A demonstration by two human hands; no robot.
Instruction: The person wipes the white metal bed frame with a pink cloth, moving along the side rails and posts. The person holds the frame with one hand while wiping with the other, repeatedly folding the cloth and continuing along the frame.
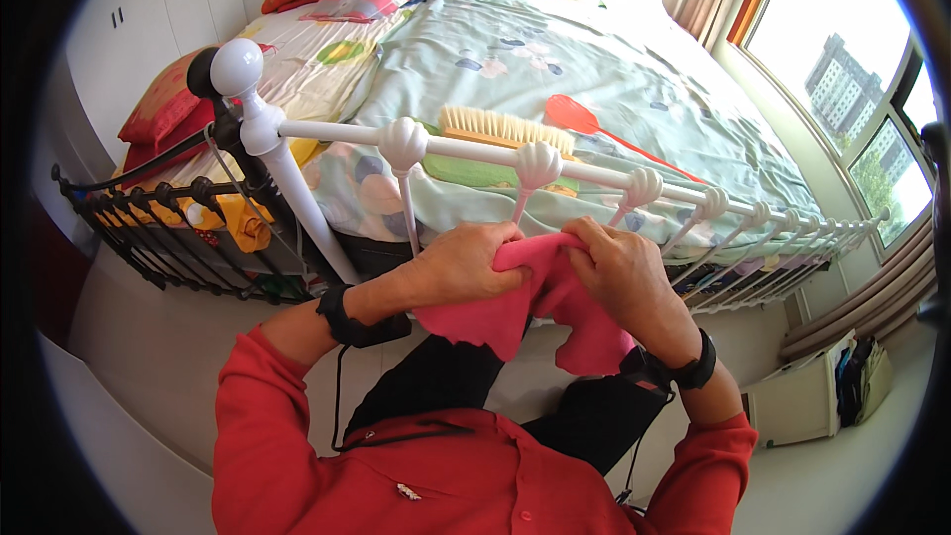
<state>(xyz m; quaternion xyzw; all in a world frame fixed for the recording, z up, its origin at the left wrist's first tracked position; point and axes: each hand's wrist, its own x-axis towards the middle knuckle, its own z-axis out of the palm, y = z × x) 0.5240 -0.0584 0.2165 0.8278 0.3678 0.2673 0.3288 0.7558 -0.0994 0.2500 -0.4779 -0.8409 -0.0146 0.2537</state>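
A pink cloth [494, 323] hangs between my two hands in front of the white metal footboard of the bed. My left hand [472, 260] pinches one side of its upper edge, thumb on top. My right hand [624, 267] grips the other side close by, so the cloth bunches in folds between them. Its lower corners hang loose above my knees. Just beyond my hands runs the white rail [475, 152] of the footboard. Behind that rail, a bed brush [513, 130] with pale bristles and a wooden back lies on the light green bedding [654, 126].
A red fly swatter [576, 115] lies on the bed right of the brush. Left of the white post [293, 193] stands a black metal footboard [215, 200]. Red pillows [167, 108] lie at the bed's left. A pale box [799, 397] holding folded items stands on the floor at right.
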